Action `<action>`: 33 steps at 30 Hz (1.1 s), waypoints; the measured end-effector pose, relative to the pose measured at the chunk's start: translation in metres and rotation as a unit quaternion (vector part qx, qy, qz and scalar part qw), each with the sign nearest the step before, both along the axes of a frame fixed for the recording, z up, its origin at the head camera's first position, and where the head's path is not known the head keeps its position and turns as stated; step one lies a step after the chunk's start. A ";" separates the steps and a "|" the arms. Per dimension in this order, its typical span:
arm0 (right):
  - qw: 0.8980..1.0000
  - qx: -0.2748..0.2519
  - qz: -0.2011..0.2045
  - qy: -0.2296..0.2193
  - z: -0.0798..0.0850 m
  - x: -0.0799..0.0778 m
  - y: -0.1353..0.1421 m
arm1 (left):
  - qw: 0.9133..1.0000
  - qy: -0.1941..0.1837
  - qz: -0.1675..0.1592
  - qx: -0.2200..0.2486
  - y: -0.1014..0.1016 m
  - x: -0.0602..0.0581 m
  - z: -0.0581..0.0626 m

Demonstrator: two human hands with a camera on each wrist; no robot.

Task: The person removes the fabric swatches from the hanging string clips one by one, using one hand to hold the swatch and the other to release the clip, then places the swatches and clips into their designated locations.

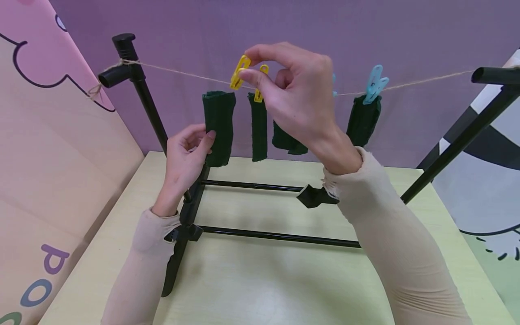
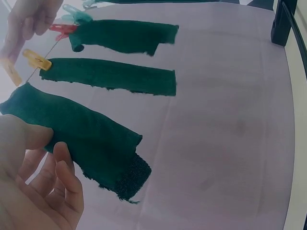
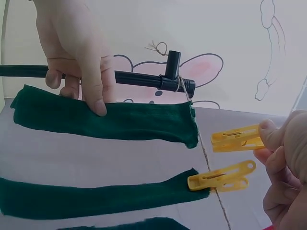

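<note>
My left hand (image 1: 184, 155) pinches the edge of a dark green cloth strip (image 1: 219, 131) between thumb and fingers. The strip's top end lies right at the twine (image 3: 206, 158). Above it, my right hand (image 1: 298, 90) pinches a yellow clothespin (image 1: 239, 72) by its handles; in the right wrist view the pin is beside the line, apart from the cloth. A second yellow clothespin (image 3: 220, 177) clips a narrower green strip (image 1: 259, 128) to the twine. Farther along hangs another green cloth (image 2: 124, 37) at a red clothespin (image 2: 63, 29), partly behind my right hand in the head view.
A blue clothespin (image 1: 375, 85) holds a green cloth (image 1: 363, 119) near the right end. Black posts (image 1: 148, 99) carry the twine, with crossbars (image 1: 276, 235) low over the pale table (image 1: 260, 280). A purple panel (image 1: 183, 27) stands behind.
</note>
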State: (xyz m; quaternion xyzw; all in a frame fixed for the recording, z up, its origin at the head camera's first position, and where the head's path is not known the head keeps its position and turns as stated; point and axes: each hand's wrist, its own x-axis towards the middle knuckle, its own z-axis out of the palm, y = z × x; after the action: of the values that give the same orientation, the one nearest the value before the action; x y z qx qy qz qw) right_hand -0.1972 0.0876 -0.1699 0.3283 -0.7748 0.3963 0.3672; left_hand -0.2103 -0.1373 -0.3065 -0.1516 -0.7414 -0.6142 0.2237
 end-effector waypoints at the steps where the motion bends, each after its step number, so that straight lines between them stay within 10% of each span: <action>1: 1.000 -0.001 0.000 0.001 -0.001 0.000 0.000 | 1.000 0.000 -0.002 0.001 0.000 0.000 0.000; 33: 0.999 -0.028 0.040 -0.001 -0.028 0.008 0.017 | 1.000 -0.023 0.010 -0.005 -0.005 0.001 -0.012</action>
State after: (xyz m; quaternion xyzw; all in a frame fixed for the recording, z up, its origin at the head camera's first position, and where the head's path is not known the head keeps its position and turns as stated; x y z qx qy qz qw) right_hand -0.1895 0.1042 -0.1977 0.3481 -0.7500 0.4322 0.3599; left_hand -0.2094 -0.1420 -0.3186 -0.1311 -0.7510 -0.6113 0.2123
